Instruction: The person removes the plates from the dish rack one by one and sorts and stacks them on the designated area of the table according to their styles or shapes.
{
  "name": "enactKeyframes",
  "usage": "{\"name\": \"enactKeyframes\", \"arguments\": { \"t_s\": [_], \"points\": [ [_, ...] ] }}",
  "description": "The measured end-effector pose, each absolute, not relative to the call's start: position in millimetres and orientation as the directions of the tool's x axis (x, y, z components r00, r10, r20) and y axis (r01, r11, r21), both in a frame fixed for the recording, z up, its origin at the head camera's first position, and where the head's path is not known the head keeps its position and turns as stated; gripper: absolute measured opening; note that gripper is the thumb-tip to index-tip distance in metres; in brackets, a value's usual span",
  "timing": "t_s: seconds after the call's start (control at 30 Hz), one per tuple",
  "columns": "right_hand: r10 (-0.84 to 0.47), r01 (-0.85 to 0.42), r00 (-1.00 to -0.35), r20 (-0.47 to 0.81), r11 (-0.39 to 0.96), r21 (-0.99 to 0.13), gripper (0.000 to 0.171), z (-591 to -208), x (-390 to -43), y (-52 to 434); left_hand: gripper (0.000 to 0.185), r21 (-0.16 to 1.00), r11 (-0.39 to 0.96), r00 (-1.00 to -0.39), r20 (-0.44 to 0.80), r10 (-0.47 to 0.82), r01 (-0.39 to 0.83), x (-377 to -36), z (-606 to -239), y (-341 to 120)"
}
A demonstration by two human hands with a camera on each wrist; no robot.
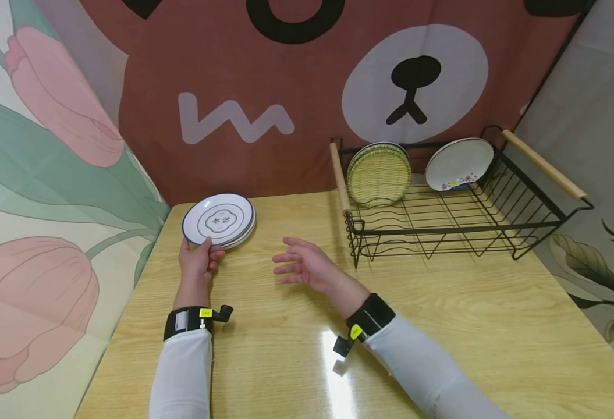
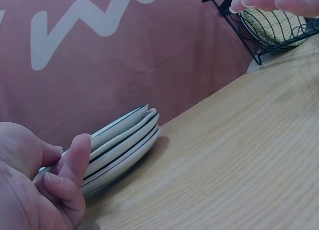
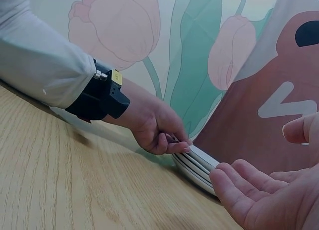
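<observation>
A stack of white plates (image 1: 220, 220) with dark rims lies near the back left corner of the wooden table (image 1: 443, 302), close to the left edge and just before the back wall cloth. The left hand (image 1: 198, 260) pinches the near rim of the top plate: the thumb lies on the rim and the curled fingers (image 3: 172, 146) go under it, so the near side of this plate is a little lifted from the plates below. The right hand (image 1: 307, 265) hovers above the table, to the right of the stack and not touching it, with fingers relaxed, spread wide and holding nothing.

A black wire dish rack (image 1: 443, 224) with wooden handles stands at the back right part of the table. A woven yellow-green plate (image 1: 379, 173) and a white plate with small flowers (image 1: 458, 164) lean upright at the back of the rack; the front rows of the rack have no plates. Between the stack and the left side of the rack is bare table, and the wide front half of the table is also bare, except for the two forearms.
</observation>
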State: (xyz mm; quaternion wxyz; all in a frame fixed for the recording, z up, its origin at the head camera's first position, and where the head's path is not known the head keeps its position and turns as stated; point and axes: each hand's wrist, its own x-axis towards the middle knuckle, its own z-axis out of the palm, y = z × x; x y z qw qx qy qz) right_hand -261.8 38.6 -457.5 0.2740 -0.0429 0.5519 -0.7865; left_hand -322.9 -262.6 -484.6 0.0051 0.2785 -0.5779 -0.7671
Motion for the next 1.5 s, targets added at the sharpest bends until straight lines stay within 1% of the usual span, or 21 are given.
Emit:
{"name": "enactKeyframes", "arguments": {
  "t_s": [0.17,0.4,0.6,0.73,0.93,1.1,1.2,1.27,1.37,1.5],
  "points": [
    [-0.478,0.392,-0.844,-0.243,-0.240,-0.888,0.057,-459,-262,38,0.080,0.885,-0.339,-0.843,-0.428,-0.327,-0.318,-323,-484,-263],
    [-0.474,0.381,-0.848,-0.236,-0.237,-0.894,0.057,-457,-260,38,0.077,0.889,-0.325,-0.839,-0.428,-0.336,-0.323,-324,-485,-262],
    [-0.488,0.337,-0.852,-0.189,-0.236,-0.911,0.055,-439,-255,40,0.082,0.898,-0.322,-0.848,-0.407,-0.341,-0.301,-324,-478,-260],
    [-0.510,0.254,-0.853,-0.110,-0.220,-0.942,0.052,-413,-249,48,0.078,0.909,-0.335,-0.866,-0.363,-0.345,-0.247,-323,-465,-254],
    [-0.545,0.044,-0.836,0.063,-0.181,-0.983,0.049,-355,-243,75,0.060,0.930,-0.334,-0.906,-0.270,-0.326,-0.157,-312,-435,-238],
    [-0.542,-0.183,-0.825,0.158,-0.008,-0.983,0.047,-311,-246,111,0.053,0.947,-0.311,-0.953,-0.169,-0.252,-0.086,-296,-414,-213],
    [-0.519,-0.279,-0.834,0.184,0.109,-0.954,0.043,-289,-256,134,0.051,0.952,-0.303,-0.975,-0.116,-0.190,-0.054,-288,-405,-198],
    [-0.481,-0.321,-0.855,0.195,0.195,-0.927,0.042,-277,-266,149,0.051,0.952,-0.302,-0.985,-0.093,-0.146,-0.045,-283,-400,-189],
    [-0.409,-0.338,-0.894,0.186,0.340,-0.878,0.043,-263,-284,170,0.051,0.954,-0.297,-0.993,-0.077,-0.091,-0.047,-278,-398,-177],
    [-0.336,-0.297,-0.933,0.131,0.512,-0.806,0.051,-251,-307,195,0.050,0.952,-0.296,-0.996,-0.087,-0.025,-0.075,-274,-399,-164]
  ]
}}
